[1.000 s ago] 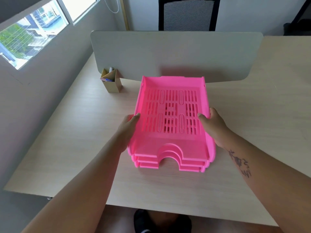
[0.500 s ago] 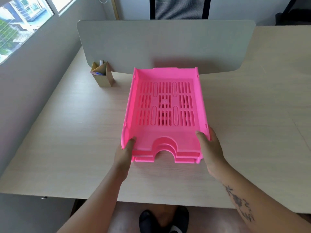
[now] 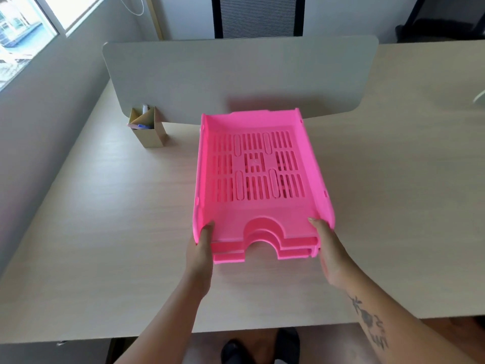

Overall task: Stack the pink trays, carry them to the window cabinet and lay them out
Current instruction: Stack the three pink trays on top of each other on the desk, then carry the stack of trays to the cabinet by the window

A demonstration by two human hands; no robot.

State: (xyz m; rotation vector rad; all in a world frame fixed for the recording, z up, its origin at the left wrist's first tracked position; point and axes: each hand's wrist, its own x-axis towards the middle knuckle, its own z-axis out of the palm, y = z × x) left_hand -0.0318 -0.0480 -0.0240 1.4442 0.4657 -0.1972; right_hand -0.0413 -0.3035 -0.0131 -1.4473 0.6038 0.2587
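A stack of three pink slotted trays (image 3: 259, 174) sits nested in the middle of the light wooden desk (image 3: 105, 219), front notches facing me. My left hand (image 3: 200, 252) grips the stack's front left corner, thumb on the top rim. At the front right corner my right hand (image 3: 329, 248) holds on the same way, thumb over the rim. The fingers of both hands are hidden under the trays. I cannot tell whether the stack rests on the desk or is raised slightly.
A grey divider panel (image 3: 236, 77) stands across the desk behind the trays. A small cardboard pen holder (image 3: 148, 127) sits to the left of them. A window (image 3: 23, 35) is at the far left and a black chair (image 3: 258, 15) beyond the divider.
Both hands slid from the trays' side walls back to the front corners. The stack now looks straighter and more evenly nested.
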